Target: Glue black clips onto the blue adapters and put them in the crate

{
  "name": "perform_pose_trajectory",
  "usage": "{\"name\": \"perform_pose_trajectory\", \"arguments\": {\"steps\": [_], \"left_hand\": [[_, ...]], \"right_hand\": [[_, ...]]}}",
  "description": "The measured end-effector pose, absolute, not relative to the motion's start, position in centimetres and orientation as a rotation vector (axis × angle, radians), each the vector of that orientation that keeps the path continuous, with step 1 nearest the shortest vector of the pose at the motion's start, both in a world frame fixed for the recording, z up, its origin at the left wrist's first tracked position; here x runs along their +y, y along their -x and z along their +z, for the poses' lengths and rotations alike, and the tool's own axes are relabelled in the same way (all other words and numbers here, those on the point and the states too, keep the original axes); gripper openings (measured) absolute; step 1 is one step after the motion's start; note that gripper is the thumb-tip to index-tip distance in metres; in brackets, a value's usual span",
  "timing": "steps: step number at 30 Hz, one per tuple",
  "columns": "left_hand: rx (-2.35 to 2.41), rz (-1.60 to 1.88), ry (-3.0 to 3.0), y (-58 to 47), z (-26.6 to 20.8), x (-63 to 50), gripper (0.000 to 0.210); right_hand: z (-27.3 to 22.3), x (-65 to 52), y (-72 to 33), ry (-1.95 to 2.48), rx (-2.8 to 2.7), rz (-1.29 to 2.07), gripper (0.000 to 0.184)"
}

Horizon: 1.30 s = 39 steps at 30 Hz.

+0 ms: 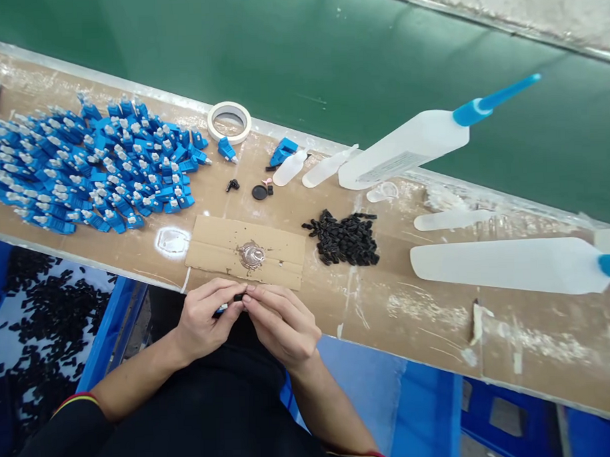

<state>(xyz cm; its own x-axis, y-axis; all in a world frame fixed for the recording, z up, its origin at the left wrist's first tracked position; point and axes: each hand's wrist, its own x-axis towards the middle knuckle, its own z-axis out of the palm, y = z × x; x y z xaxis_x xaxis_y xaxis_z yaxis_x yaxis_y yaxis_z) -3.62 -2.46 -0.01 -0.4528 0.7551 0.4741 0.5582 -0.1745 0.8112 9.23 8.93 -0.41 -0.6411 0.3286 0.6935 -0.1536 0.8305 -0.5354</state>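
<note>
At the table's near edge my left hand and my right hand meet, fingertips almost touching. Between them is a small black piece, pinched by the fingers of my right hand. Closed around a blue plastic part, my left hand hides most of it. Whether the two pieces are joined I cannot tell. Just beyond the hands lies a cardboard strip bearing a glossy blob of clear liquid. To its right is a pile of small black pieces.
Many blue parts with whitish tips cover the left of the table. A tape roll, a large bottle with a blue nozzle and another lying bottle are beyond and right. A blue bin holds loose black pieces.
</note>
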Motion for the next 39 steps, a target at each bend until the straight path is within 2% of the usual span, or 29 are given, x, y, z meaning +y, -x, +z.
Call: {"name": "perform_pose_trajectory", "arguments": {"steps": [4, 6, 9, 11, 14, 22, 30, 39], "left_hand": [[2.037, 1.743, -1.414, 2.7, -1.1, -2.5, 0.035], [1.971, 1.776, -1.157, 3.0, -1.7, -2.7, 0.040], [1.520, 1.878, -0.589, 4.2, -1.9, -2.9, 0.044], [1.207, 1.901, -0.309, 5.0, -1.6, -3.0, 0.037], [1.028, 1.895, -0.118, 5.6, -1.0, -3.2, 0.026], [0.962, 1.965, 0.010, 5.5, -0.8, -3.2, 0.020], [1.020, 1.992, -0.110, 5.5, -1.1, -3.5, 0.021], [1.178, 2.003, -0.222, 5.4, -1.6, -3.4, 0.023]], "right_hand": [[0.1, 9.7, -9.0, 0.232, -2.138, 0.779, 0.037], [0.5, 11.3, -9.0, 0.312, -2.180, 0.785, 0.032], [0.5, 14.0, -8.8, 0.422, -2.268, 0.723, 0.021], [0.1, 15.3, -8.6, 0.430, -2.337, 0.680, 0.017], [-0.4, 15.9, -8.3, 0.401, -2.425, 0.647, 0.017], [-0.6, 15.7, -8.1, 0.364, -2.483, 0.637, 0.018], [-0.3, 15.8, -8.2, 0.378, -2.524, 0.638, 0.017], [0.5, 16.1, -8.4, 0.510, -2.402, 0.836, 0.012]]}}
